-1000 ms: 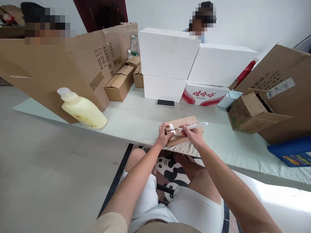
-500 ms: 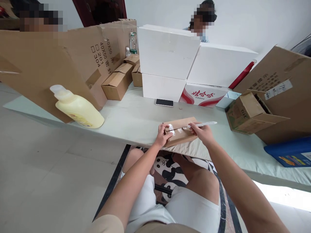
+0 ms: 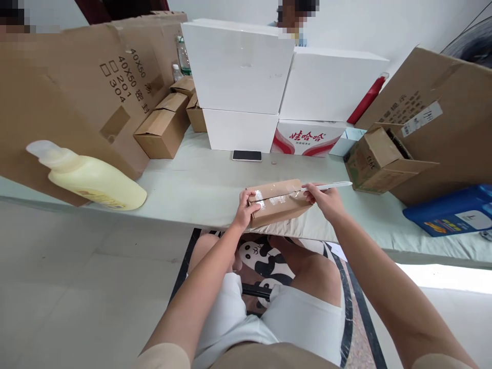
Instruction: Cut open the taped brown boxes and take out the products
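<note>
A small brown cardboard box point(image 3: 286, 211) sits near the table's front edge, with shiny strips of clear tape across its top seam. My left hand point(image 3: 244, 209) grips its left end, thumb on top and fingers around the far corner. In my right hand point(image 3: 323, 199) is a slim white pen-like tool point(image 3: 338, 185), pinched between thumb and fingers. Its left tip lies at the right end of the box's seam; its other end points right. Whether the tip is a blade or a pen point is too small to tell.
A phone point(image 3: 247, 156) lies beyond the box, before stacked white boxes point(image 3: 242, 72). Left stand a yellow bottle point(image 3: 96, 177) and small cartons point(image 3: 163, 128). Right are an open carton point(image 3: 378, 161) and a blue container point(image 3: 453, 215). Another person point(image 3: 294, 18) is behind the boxes.
The white tool has travelled rightward along the seam to the box's right end. My left hand keeps its hold. The view has shifted.
</note>
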### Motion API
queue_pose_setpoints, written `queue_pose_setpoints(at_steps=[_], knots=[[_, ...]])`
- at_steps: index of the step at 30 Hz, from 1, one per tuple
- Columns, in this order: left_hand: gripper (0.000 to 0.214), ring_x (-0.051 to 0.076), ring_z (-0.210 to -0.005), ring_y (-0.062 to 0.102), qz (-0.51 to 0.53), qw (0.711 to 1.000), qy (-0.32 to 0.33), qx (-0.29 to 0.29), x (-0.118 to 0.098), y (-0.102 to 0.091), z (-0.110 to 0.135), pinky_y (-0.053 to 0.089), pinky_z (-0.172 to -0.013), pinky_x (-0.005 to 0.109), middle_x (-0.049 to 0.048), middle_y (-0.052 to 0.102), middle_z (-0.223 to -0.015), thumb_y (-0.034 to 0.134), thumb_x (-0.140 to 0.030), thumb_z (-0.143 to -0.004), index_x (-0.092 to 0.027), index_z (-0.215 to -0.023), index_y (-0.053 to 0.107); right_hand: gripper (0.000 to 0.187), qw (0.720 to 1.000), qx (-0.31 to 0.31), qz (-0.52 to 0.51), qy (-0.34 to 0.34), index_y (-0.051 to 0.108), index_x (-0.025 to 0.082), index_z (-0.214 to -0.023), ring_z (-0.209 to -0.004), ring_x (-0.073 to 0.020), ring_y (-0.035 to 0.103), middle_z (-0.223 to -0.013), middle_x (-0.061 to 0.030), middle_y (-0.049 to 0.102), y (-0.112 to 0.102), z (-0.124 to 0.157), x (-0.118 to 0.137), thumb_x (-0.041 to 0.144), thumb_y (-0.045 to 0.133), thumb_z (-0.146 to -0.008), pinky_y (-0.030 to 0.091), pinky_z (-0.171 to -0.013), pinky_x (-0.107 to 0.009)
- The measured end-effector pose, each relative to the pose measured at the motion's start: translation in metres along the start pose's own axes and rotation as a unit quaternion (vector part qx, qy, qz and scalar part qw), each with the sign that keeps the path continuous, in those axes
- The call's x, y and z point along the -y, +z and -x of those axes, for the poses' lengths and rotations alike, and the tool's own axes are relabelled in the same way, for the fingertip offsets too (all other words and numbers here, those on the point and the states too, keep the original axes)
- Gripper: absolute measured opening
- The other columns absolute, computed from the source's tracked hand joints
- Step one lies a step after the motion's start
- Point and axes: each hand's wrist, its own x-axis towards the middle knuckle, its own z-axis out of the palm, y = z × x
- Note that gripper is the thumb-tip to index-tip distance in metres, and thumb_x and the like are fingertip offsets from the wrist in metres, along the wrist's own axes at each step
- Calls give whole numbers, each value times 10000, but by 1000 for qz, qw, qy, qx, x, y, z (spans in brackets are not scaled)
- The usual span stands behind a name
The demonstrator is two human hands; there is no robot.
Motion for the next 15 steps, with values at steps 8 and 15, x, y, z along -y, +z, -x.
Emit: queue_pose_setpoints(at_steps=[8, 15], knots=[[347, 227, -1063, 543, -11, 999, -7, 32, -3, -3, 0, 484, -993, 371, 20, 558, -1124, 707, -238, -668, -276, -1004, 626, 293, 999, 11, 31, 4, 754, 165, -762, -609, -157, 594, -662, -43, 689, 2, -5, -7, 453, 752, -710, 466, -576, -279], [349, 232, -1074, 536, -16, 999, -9, 38, -4, -3, 0, 483, -1006, 383, 21, 554, -1125, 692, -243, -670, -277, -1010, 627, 332, 1000, 12, 14, 9, 752, 165, -763, -609, -154, 587, -660, -47, 680, 1, -1, -8, 488, 738, -686, 455, -566, -277]])
